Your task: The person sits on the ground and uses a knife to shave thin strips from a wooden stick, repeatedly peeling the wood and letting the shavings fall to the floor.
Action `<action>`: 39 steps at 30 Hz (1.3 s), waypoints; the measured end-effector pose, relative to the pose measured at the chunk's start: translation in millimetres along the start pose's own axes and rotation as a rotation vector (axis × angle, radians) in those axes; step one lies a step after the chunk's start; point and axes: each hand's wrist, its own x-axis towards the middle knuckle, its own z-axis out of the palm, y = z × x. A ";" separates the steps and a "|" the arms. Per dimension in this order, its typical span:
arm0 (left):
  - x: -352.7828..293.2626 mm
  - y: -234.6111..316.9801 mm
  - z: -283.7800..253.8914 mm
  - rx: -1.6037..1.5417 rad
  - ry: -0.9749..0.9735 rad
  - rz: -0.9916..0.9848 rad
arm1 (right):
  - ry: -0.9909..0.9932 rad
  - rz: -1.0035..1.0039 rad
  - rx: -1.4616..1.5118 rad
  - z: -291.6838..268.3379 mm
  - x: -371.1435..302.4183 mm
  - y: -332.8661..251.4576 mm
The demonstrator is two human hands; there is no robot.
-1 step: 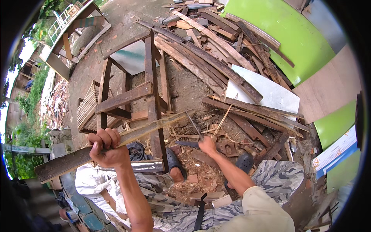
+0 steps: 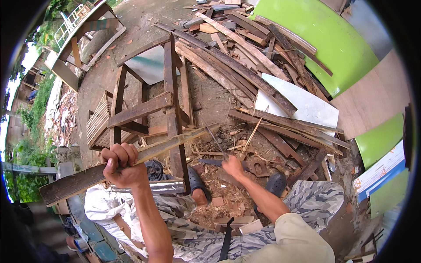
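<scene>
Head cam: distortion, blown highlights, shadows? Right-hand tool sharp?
Head view: black border, fisheye bowing toward the rim; head view: white sky at left looks blown out; head view: soft daylight, no hard shadows on the brown dirt ground; head view: long brown wooden board in the left hand reads clearly; thin dark rod-like tool in the right hand is too slim to judge.

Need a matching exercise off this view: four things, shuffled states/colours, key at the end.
1. left hand
2. trousers
3. right hand
4. large panel, upper right

A. bright green
B. holding a thin tool
C. gripping a wooden plank
D. camouflage-patterned

Pairs: 1-C, 2-D, 3-B, 4-A
</scene>
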 end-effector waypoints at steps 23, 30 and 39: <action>-85.2 14.2 23.0 -0.003 -0.287 -0.042 | 0.054 -0.296 0.116 -61.3 -176.1 -107.1; -90.3 17.2 21.9 0.019 -0.326 -0.038 | 0.027 -0.309 0.065 -70.9 -183.1 -105.8; -86.2 14.9 20.2 -0.027 -0.253 -0.031 | -0.024 -0.173 0.098 -38.2 -131.7 -84.0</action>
